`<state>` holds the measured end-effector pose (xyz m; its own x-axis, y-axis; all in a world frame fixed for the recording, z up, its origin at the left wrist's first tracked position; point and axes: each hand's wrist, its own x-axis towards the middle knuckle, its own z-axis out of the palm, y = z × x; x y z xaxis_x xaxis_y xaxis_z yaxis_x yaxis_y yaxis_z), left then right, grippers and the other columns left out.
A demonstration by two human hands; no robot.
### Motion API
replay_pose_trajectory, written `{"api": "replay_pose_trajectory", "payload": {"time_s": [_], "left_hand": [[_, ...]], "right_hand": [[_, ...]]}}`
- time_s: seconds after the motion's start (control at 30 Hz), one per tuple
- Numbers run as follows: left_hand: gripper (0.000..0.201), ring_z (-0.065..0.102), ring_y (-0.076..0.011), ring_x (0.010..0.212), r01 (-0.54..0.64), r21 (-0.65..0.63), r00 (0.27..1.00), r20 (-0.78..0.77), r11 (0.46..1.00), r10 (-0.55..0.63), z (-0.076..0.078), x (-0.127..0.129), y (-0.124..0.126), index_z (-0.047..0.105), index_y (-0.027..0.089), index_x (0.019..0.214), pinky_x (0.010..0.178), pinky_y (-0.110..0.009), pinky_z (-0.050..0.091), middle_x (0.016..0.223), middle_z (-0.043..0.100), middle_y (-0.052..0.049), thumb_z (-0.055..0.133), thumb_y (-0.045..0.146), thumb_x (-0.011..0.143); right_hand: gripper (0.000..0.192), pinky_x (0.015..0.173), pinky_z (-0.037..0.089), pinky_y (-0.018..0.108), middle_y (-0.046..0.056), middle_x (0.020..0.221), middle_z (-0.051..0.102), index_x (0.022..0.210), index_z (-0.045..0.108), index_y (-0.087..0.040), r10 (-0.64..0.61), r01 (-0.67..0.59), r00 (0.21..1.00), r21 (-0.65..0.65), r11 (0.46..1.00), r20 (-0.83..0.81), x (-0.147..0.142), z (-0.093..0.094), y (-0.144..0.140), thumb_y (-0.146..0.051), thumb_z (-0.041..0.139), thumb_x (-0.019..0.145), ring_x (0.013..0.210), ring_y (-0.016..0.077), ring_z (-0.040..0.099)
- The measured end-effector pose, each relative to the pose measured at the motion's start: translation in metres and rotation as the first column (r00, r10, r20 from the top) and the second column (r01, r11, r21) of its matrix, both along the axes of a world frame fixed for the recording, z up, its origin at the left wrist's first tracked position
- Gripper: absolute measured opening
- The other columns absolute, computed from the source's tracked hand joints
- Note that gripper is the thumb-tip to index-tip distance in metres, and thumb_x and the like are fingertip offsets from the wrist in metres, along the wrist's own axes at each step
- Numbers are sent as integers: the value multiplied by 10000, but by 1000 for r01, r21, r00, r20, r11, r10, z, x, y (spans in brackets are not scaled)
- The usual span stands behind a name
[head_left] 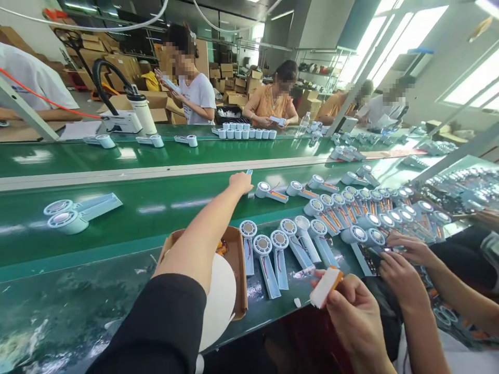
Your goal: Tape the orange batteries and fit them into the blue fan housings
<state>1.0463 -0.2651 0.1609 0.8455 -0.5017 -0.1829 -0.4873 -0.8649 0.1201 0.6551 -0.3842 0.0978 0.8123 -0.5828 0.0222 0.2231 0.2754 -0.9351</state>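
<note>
My left hand (240, 183) reaches far across the green belt, its fingers closed. A small light-blue fan part (249, 172) sticks out past the fingers; the rest is hidden. Close to its right lies a light-blue fan body (263, 189) with an orange battery in the handle. Low on the right, my right hand (356, 311) pinches an orange battery (336, 279) with a white pad on its face. Several fan bodies (263, 246) with bare handle channels and red wires rest on the table edge. Under my left arm stands a cardboard box (240, 280) with orange batteries inside.
A round white disc (220, 306) overlaps the box. Two fan bodies (68, 221) lie on the belt at left. Beside me at right, a co-worker's hands (405, 259) handle fan parts. People sit across the belt near a row of fan heads (245, 134).
</note>
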Motion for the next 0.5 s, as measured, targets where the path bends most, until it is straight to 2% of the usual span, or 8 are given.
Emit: {"api": "replay_pose_trajectory", "payload": {"time_s": [0.1, 0.23, 0.33, 0.4, 0.47, 0.5], "left_hand": [[414, 703, -282, 1231, 86, 60, 995, -49, 994, -83, -3, 12, 19, 693, 185, 1357, 1052, -511, 622, 1391, 700, -121, 742, 443, 1037], [383, 661, -299, 1309, 236, 145, 968, -124, 961, -219, -16, 14, 86, 712, 200, 1322, 1118, -531, 576, 1459, 668, -120, 775, 414, 1010], [389, 619, -320, 1367, 293, 196, 952, -155, 936, -266, -31, 0, 137, 721, 194, 1300, 1149, -557, 545, 1510, 637, -129, 794, 411, 986], [377, 618, -314, 1370, 315, 212, 945, -162, 925, -285, -39, -9, 155, 725, 200, 1304, 1158, -554, 538, 1516, 639, -126, 775, 416, 1000], [340, 648, -292, 1326, 332, 223, 939, -167, 917, -299, -43, -13, 158, 732, 202, 1282, 1149, -538, 547, 1456, 678, -117, 745, 426, 1026], [319, 670, -280, 1288, 340, 230, 936, -174, 912, -305, -44, -13, 156, 738, 199, 1255, 1133, -529, 559, 1401, 706, -110, 739, 428, 1033]], "right_hand": [[624, 643, 696, 368, 106, 923, 853, 673, 453, -214, -2, 2, 1000, -126, 992, 1, 3, 8, -25, -359, 1060, 673, 745, 299, 846], [599, 607, 677, 337, 64, 872, 826, 729, 472, -236, 106, -100, 994, -274, 956, 6, 36, 24, -47, -376, 1054, 686, 767, 284, 837], [520, 667, 692, 325, -5, 870, 804, 949, 593, -279, 250, -233, 968, -339, 911, 5, 89, 31, -39, -330, 1045, 697, 785, 235, 830], [612, 766, 712, 357, -17, 941, 808, 1200, 633, -315, 349, -321, 937, -382, 867, 5, 134, 33, -21, -325, 1016, 723, 843, 220, 835], [647, 861, 713, 382, 7, 1030, 815, 1313, 667, -300, 430, -392, 902, -482, 784, -33, 182, 33, 2, -322, 976, 745, 902, 217, 836], [588, 905, 707, 385, 20, 1048, 818, 1294, 710, -275, 455, -422, 886, -559, 714, -87, 204, 31, 13, -310, 952, 759, 924, 217, 836]]}}
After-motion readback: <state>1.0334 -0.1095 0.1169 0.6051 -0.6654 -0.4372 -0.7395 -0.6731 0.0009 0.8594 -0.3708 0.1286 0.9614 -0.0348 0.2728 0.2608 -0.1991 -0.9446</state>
